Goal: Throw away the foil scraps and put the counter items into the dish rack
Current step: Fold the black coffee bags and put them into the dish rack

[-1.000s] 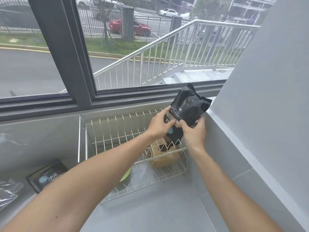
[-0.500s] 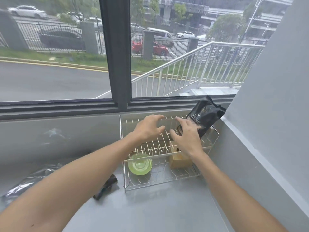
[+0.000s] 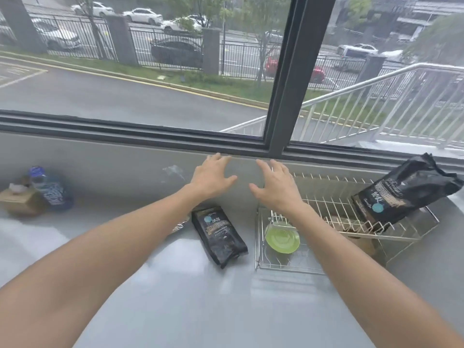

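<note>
Both hands, left [image 3: 213,178] and right [image 3: 277,188], empty and spread; flat bag [image 3: 218,236] left of rack [image 3: 261,237], lengthwise away, below left hand, nearer it.

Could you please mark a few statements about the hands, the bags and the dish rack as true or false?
1. Both hands, left hand and right hand, are empty. True.
2. A black bag leans upright in the dish rack. True.
3. The green saucer lies on the counter outside the rack. False: it is inside the rack.
4. A second black bag lies flat on the counter. True.
5. The blue bottle stands in the rack. False: it is far left, beside a cardboard box.
</note>
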